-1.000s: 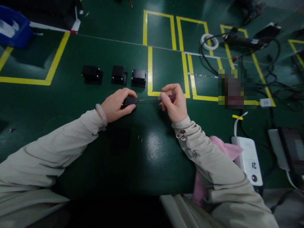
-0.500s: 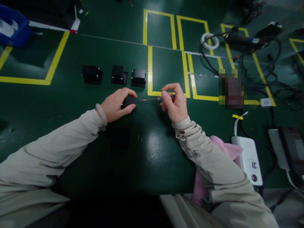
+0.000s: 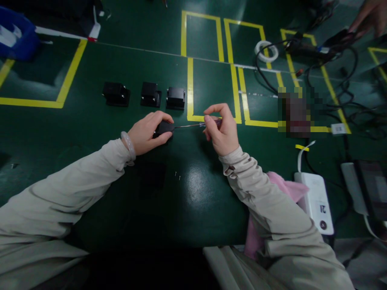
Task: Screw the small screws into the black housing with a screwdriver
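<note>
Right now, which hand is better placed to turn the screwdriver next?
Likely the right hand: it grips the screwdriver, whose shaft reaches the black block; the left hand holds that block.

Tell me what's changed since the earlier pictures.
Another person's bare hand has come into view at the upper right, reaching to an elongated dark object; whether it grips it is unclear. The left hand still holds the small black block, and the right hand still holds the purple-handled metal screwdriver to its end. The two small silver screws lie as before.
</note>
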Action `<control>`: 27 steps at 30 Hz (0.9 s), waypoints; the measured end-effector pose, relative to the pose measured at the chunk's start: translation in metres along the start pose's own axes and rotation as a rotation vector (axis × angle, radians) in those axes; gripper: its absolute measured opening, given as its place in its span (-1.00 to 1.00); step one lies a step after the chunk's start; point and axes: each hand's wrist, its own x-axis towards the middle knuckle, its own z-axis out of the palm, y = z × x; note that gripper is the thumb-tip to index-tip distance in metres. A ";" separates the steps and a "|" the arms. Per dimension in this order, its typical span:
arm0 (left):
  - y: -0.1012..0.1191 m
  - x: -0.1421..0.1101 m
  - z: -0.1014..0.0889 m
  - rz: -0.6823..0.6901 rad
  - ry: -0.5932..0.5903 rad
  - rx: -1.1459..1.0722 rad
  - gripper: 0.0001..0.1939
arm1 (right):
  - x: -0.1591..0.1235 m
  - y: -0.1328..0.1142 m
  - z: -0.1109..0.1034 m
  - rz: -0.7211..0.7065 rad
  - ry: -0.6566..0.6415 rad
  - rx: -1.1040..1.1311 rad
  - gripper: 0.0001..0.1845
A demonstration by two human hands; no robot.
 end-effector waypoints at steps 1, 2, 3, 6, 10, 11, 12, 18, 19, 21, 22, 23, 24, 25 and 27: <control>0.000 0.000 0.000 -0.003 -0.002 0.003 -0.53 | 0.000 0.000 0.000 -0.005 -0.001 -0.006 -0.70; 0.000 0.000 0.000 -0.006 -0.004 0.004 -0.52 | 0.000 0.000 -0.001 -0.012 -0.001 -0.011 -0.70; 0.001 0.000 0.000 -0.007 -0.004 0.004 -0.53 | 0.001 0.000 -0.001 -0.019 0.002 -0.016 -0.70; 0.000 0.000 0.000 0.000 0.003 -0.007 -0.54 | 0.001 -0.001 -0.001 -0.022 0.023 -0.023 -0.68; -0.002 -0.001 0.002 0.000 -0.002 -0.021 -0.55 | 0.000 -0.004 0.001 0.021 0.036 0.004 -0.62; -0.002 -0.001 0.002 -0.002 -0.005 -0.022 -0.55 | 0.000 -0.005 0.001 0.034 0.038 0.008 -0.61; -0.002 -0.001 0.002 -0.001 -0.006 -0.022 -0.55 | 0.000 -0.005 0.001 0.044 0.039 0.009 -0.60; -0.003 -0.001 0.004 0.020 0.002 -0.014 -0.54 | 0.001 -0.005 0.000 -0.011 0.037 0.023 -0.58; -0.003 -0.001 0.004 0.020 0.002 -0.016 -0.54 | 0.001 -0.004 0.001 -0.015 0.042 0.030 -0.58; -0.002 -0.001 0.003 0.020 0.001 -0.019 -0.54 | 0.001 -0.003 0.001 -0.011 0.050 0.051 -0.56; -0.001 -0.001 0.003 0.020 0.000 -0.020 -0.54 | 0.001 -0.003 0.001 -0.005 0.052 0.062 -0.56; 0.000 -0.001 0.003 0.020 -0.003 -0.021 -0.54 | 0.001 -0.003 0.001 0.004 0.053 0.071 -0.55; 0.000 -0.001 0.002 0.021 -0.005 -0.021 -0.54 | 0.001 -0.003 0.000 0.018 0.051 0.075 -0.55; 0.000 -0.001 0.002 0.020 -0.005 -0.022 -0.54 | 0.000 -0.004 0.000 0.030 0.048 0.075 -0.55; 0.000 -0.001 0.002 0.020 -0.006 -0.023 -0.54 | 0.000 -0.005 -0.001 0.044 0.036 0.059 -0.56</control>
